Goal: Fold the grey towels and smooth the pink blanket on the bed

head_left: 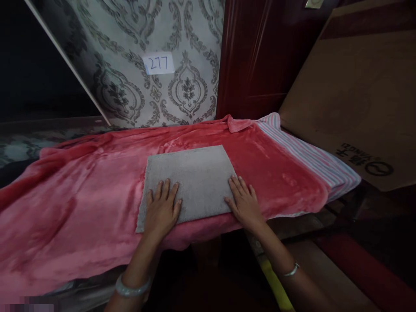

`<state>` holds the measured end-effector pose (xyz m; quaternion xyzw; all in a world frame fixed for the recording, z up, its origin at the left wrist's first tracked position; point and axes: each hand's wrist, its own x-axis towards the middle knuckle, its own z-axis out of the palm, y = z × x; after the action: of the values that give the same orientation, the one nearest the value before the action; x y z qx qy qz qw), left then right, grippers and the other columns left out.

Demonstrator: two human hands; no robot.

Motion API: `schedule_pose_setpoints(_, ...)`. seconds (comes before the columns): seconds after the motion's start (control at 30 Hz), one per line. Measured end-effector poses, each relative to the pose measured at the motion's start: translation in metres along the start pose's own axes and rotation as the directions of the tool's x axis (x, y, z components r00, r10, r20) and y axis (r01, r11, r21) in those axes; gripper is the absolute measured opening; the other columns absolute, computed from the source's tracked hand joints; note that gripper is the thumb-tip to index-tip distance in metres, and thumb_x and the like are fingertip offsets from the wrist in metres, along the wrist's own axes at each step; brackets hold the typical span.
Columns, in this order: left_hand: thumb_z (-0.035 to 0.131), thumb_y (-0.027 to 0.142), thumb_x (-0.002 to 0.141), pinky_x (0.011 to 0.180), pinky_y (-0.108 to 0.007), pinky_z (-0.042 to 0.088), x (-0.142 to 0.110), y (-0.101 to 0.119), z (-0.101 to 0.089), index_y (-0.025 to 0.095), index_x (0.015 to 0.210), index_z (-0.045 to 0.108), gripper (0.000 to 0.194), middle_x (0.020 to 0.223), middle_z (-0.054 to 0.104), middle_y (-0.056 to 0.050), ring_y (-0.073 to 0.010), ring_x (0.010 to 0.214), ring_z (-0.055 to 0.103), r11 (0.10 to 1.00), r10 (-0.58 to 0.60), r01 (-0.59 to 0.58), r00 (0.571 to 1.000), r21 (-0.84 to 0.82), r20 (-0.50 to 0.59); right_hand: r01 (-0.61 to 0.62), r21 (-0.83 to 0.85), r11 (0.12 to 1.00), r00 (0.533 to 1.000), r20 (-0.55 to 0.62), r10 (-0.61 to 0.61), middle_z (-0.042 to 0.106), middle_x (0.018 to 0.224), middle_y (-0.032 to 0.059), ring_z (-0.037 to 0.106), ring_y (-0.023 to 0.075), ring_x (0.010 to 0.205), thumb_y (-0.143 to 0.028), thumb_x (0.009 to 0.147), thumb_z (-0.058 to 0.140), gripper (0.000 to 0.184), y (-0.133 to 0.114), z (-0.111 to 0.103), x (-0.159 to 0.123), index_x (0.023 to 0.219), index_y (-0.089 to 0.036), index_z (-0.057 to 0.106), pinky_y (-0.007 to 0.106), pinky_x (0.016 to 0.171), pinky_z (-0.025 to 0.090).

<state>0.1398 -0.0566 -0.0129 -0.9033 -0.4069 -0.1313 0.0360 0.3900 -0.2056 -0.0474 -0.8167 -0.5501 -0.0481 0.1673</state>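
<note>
A flat grey cloth (195,173), roughly rectangular, lies spread on a red plush blanket (97,186). My left hand (162,208) rests palm down on the cloth's near left part, its fingers spread and pointing away from me. On the near right edge of the cloth lies my right hand (244,200), also flat, fingers apart. Neither hand grips anything. The cloth's near left corner sticks out beside my left wrist.
A striped cloth (305,156) shows beneath the blanket's right end. Behind it leans a large cardboard box (351,95). Patterned wallpaper (188,86) with a paper marked 277 (158,63) stands at the back, beside a dark red door (253,56). A dark screen (42,65) is at left.
</note>
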Motion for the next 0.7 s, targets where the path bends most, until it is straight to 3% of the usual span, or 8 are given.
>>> schedule_pose_setpoints(0.13, 0.042, 0.038, 0.100, 0.120, -0.068, 0.028, -0.002, 0.003, -0.001, 0.022, 0.154, 0.049, 0.056, 0.164, 0.039, -0.014, -0.0371, 0.153, 0.033, 1.000, -0.020, 0.020, 1.000, -0.005, 0.006, 0.000, 0.032, 0.999, 0.999, -0.039, 0.001, 0.036, 0.165, 0.0086, 0.022, 0.0284, 0.156, -0.046, 0.104, 0.034, 0.059, 0.015, 0.001, -0.003, 0.156, -0.022, 0.045, 0.058, 0.119, 0.032)
schedule_pose_setpoints(0.23, 0.045, 0.036, 0.100, 0.121, -0.066, 0.027, -0.003, 0.005, -0.002, 0.023, 0.154, 0.049, 0.056, 0.163, 0.040, -0.013, -0.0356, 0.153, 0.033, 0.999, -0.033, 0.033, 0.999, -0.008, -0.003, 0.041, 0.062, 0.997, 0.999, -0.037, -0.039, 0.045, 0.160, 0.0106, 0.027, 0.0307, 0.154, -0.045, 0.103, 0.035, 0.056, 0.016, -0.010, 0.019, 0.150, -0.021, 0.054, 0.061, 0.117, 0.033)
schedule_pose_setpoints(0.37, 0.046, 0.036, 0.100, 0.122, -0.064, 0.028, -0.004, 0.006, -0.002, 0.025, 0.153, 0.049, 0.055, 0.164, 0.040, -0.012, -0.0344, 0.153, 0.033, 0.999, -0.048, 0.047, 0.999, -0.016, -0.004, 0.119, 0.116, 0.986, 0.990, -0.085, -0.109, 0.039, 0.163, 0.0133, 0.028, 0.0295, 0.154, -0.045, 0.103, 0.035, 0.060, -0.015, -0.033, 0.085, 0.155, -0.017, 0.047, 0.057, 0.120, 0.030)
schedule_pose_setpoints(0.47, 0.047, 0.036, 0.100, 0.122, -0.064, 0.027, -0.005, 0.006, -0.004, 0.026, 0.154, 0.048, 0.055, 0.164, 0.040, -0.012, -0.0338, 0.153, 0.033, 0.999, -0.051, 0.051, 0.999, -0.008, 0.010, 0.116, 0.138, 0.984, 0.993, -0.044, -0.111, 0.030, 0.167, 0.0145, 0.025, 0.0290, 0.155, -0.045, 0.103, 0.036, 0.064, -0.050, -0.043, 0.144, 0.160, -0.015, 0.038, 0.056, 0.122, 0.028)
schedule_pose_setpoints(0.57, 0.046, 0.034, 0.101, 0.122, -0.065, 0.028, -0.006, 0.006, -0.006, 0.025, 0.155, 0.047, 0.055, 0.165, 0.039, -0.012, -0.0339, 0.154, 0.032, 0.999, -0.050, 0.050, 0.998, 0.006, 0.024, 0.055, 0.137, 0.989, 0.998, -0.003, -0.055, 0.024, 0.169, 0.0144, 0.020, 0.0286, 0.157, -0.045, 0.105, 0.033, 0.064, -0.076, -0.037, 0.183, 0.162, -0.015, 0.033, 0.056, 0.122, 0.025)
schedule_pose_setpoints(0.7, 0.047, 0.034, 0.100, 0.122, -0.065, 0.027, -0.008, 0.007, -0.005, 0.025, 0.155, 0.046, 0.056, 0.165, 0.037, -0.012, -0.0338, 0.154, 0.031, 0.998, -0.053, 0.054, 0.998, -0.014, 0.036, -0.005, 0.064, 0.998, 0.997, 0.079, 0.000, 0.034, 0.166, 0.0154, 0.024, 0.0302, 0.155, -0.044, 0.106, 0.031, 0.061, -0.082, -0.005, 0.188, 0.159, -0.014, 0.039, 0.058, 0.121, 0.023)
